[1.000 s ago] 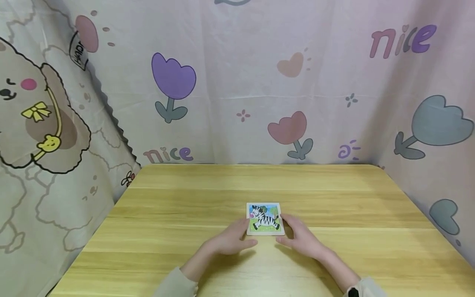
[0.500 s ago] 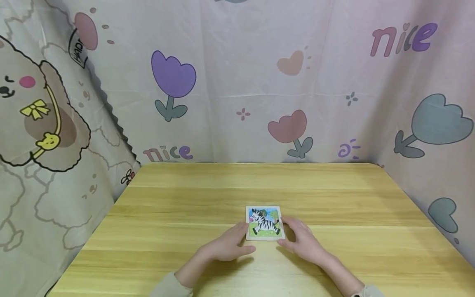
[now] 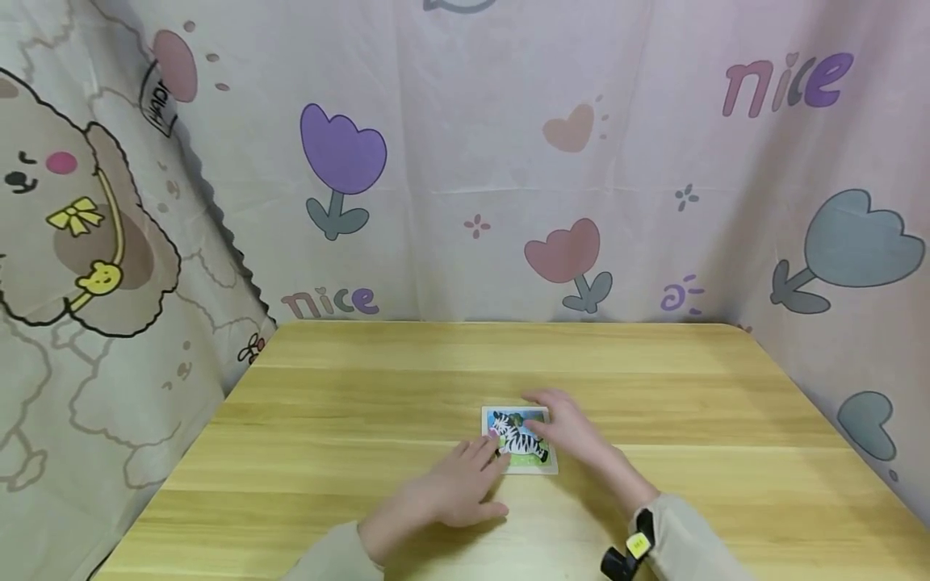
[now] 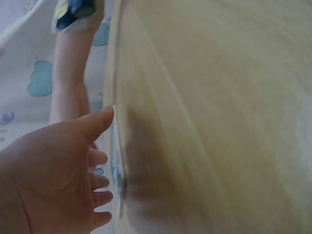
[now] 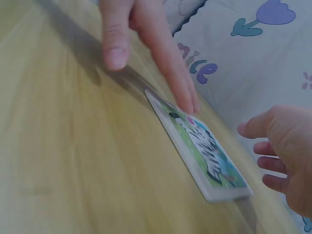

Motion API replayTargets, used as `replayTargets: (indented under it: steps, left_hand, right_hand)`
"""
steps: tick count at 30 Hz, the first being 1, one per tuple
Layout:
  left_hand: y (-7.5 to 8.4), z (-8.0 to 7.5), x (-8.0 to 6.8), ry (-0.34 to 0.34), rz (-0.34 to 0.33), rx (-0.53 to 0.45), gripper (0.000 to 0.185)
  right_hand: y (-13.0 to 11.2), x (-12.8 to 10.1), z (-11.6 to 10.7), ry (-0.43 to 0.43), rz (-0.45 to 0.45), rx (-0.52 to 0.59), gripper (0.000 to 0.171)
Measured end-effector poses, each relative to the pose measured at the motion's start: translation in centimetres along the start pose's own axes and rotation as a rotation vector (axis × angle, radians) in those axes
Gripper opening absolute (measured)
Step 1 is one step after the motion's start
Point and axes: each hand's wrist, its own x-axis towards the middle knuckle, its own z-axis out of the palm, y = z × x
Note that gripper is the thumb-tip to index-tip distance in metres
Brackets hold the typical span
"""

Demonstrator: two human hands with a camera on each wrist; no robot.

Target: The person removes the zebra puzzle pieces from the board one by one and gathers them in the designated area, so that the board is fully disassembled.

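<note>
Left of the zebra picture (image 3: 520, 442), here's the left hand (image 3: 459, 486), fingers straight and slightly spread over its near-left corner; contact, I can't tell! The picture itself sits on the wooden table (image 3: 378, 403) between both hands. And on its right, the right hand (image 3: 574, 432) hovers by its far-right corner, thumb and fingers parted!

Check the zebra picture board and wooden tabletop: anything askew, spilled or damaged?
Nothing stands out. The zebra picture board shows no visible damage, and I see no spill on the wooden tabletop. In the head view, the left hand hides the board's lower left corner.
</note>
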Motion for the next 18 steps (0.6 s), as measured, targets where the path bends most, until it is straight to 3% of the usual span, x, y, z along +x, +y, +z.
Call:
replayTargets:
  steps: [8,18]
  left_hand:
    - [0.1,0.7,0.0,-0.035,-0.042,0.012,0.073]
    - [-0.4,0.7,0.0,-0.026,-0.032,-0.003,0.070]
  right_hand:
    - [-0.5,2.5,2.2,-0.093,-0.061,-0.045,0.041]
    - [-0.6,3.5,3.2,-0.146,-0.117,-0.236,0.033]
